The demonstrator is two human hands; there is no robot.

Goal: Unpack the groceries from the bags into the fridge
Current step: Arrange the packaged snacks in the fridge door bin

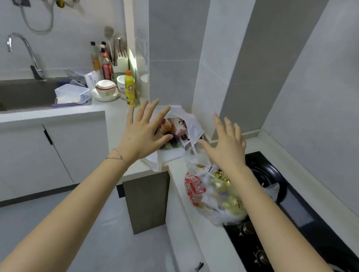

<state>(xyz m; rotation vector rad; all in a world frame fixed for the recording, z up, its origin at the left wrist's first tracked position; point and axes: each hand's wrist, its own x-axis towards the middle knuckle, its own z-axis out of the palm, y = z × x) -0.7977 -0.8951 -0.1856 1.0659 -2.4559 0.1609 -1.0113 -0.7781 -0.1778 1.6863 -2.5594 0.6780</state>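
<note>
A white plastic bag (187, 125) lies open in the counter corner, with colourful packets (178, 127) showing inside. A second clear bag (216, 194) with a red print and gold-wrapped items sits nearer, at the stove's edge. My left hand (144, 131) hovers with fingers spread over the left side of the white bag. My right hand (227, 142) is spread wide just right of that bag, above the clear one. Neither hand holds anything. No fridge is in view.
A black gas stove (300, 222) runs along the right counter. Bowls (105, 91), a yellow bottle (129, 89), sauce bottles and a knife block crowd the back left. A sink (18, 97) with a tap and a plastic tub (72, 96) lies further left.
</note>
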